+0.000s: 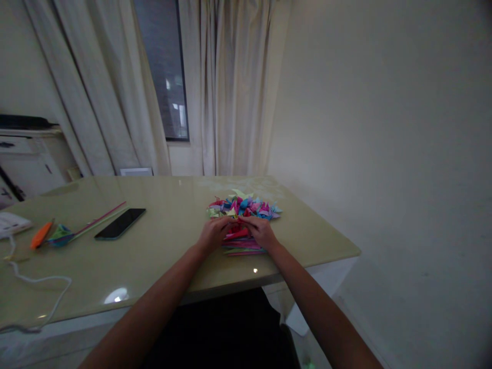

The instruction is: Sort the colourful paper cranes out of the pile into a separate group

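My left hand [216, 232] and my right hand [262, 230] meet with their fingertips pinched together on a small piece of red paper [239, 220], mostly hidden by the fingers. Right behind them lies a pile of folded paper pieces [248, 206] in pink, blue, purple and pale green, pointed like origami. Under and between my hands are red paper [236, 234] and a stack of long thin paper strips [246, 251], pink, purple and green, lying on the table.
On the left of the pale glossy table [172, 210] lie a dark phone [121, 224], a bundle with pink and green sticks [61, 236], an orange cutter-like tool [41, 234] and a white cable [42, 279] running from a white device [13, 224]. A wall [384, 154] stands at right.
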A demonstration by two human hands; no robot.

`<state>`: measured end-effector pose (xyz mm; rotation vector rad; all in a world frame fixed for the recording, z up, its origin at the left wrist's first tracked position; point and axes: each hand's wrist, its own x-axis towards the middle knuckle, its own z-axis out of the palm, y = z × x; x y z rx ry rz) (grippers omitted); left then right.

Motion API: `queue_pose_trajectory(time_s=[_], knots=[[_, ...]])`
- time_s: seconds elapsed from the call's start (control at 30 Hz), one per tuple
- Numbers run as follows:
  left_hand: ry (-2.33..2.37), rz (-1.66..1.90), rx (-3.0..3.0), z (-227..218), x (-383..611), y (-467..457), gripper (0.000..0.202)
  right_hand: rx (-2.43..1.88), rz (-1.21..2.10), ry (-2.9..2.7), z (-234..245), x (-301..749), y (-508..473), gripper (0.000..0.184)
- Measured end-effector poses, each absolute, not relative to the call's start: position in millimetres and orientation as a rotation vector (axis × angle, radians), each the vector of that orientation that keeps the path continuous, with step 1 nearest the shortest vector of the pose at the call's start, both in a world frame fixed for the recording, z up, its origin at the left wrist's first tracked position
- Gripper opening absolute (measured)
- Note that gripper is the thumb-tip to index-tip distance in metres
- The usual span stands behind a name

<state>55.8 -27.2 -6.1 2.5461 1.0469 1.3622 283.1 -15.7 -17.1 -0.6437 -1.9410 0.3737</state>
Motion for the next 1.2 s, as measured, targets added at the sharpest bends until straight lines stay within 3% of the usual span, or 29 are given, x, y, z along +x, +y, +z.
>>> queue_pose_trajectory(time_s=[1.2], knots=[[0.98, 1.306, 2.807, -13.5, 47.5, -24.1, 0.03, -0.71, 0.309, -1.949, -11.2, 279.6, -26.1, 0.019]])
